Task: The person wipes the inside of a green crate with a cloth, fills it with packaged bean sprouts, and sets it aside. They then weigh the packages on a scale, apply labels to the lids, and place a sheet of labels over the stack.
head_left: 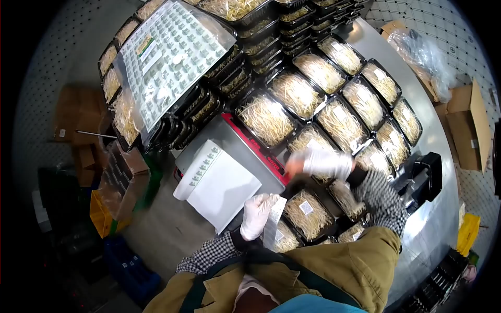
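Note:
My left hand (257, 215), in a white glove, is closed on a pale, shiny label strip (272, 227) that hangs down beside the trays. My right hand (327, 163), also gloved, reaches across the black trays of bean sprouts; motion smears its fingers. Just below it lies a sprout tray (308, 218) with a square white label on top. Left of centre, a sheet of labels (224, 182) with a curled edge of green print rests on a grey device (248, 148) with a red edge.
Stacked sprout trays (255, 47) rise at the back, with a large printed label sheet (175, 57) over the left stack. A black dispenser (424, 175) stands at the right on the metal table (436, 208). Cardboard boxes (467, 125) flank the table.

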Motion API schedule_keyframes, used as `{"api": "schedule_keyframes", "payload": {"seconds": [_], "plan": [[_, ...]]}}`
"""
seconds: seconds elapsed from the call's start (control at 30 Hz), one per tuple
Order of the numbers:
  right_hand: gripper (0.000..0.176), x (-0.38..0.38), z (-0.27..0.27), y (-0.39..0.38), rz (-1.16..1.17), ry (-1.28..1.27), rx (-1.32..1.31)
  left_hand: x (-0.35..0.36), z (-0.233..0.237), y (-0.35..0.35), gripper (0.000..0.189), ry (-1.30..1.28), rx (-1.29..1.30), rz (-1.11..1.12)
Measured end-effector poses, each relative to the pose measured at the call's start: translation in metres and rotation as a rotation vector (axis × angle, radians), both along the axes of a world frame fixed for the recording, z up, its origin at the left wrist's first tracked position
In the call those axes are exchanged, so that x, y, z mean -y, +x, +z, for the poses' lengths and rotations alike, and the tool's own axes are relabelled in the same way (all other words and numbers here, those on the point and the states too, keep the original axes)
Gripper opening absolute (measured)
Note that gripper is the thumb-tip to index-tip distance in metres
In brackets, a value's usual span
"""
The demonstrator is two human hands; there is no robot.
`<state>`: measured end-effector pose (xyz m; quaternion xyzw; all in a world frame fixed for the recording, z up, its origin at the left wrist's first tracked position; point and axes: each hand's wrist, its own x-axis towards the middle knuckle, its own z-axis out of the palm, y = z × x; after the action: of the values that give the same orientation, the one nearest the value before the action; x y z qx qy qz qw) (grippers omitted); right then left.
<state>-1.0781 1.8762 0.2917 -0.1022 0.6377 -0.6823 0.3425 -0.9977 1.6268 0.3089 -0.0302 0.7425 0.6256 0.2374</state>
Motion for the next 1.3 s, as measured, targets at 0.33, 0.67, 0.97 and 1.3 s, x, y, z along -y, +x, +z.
{"api": "schedule_keyframes", "payload": {"seconds": [0.33, 0.67, 0.97, 1.3], "plan": [[0.005, 0.011, 0.014, 0.057, -0.249, 0.294, -0.155, -0.004, 0.012, 0.007, 0.015, 0.369, 0.455, -0.244], [0.038, -0.104, -0.063, -0.214, -1.001, 1.055, -0.505, 0.01, 0.032, 0.007, 0.022, 0.41, 0.386, -0.416], [0.027, -0.085, -0.076, -0.221, -1.019, 1.406, -0.579, 0.022, 0.022, 0.003, 0.014, 0.307, 0.326, -0.248], [0.032, 0.063, 0.05, 0.057, 0.113, 0.301, 0.157, 0.019, -0.008, 0.022, 0.026, 0.105, -0.039, -0.073]]}}
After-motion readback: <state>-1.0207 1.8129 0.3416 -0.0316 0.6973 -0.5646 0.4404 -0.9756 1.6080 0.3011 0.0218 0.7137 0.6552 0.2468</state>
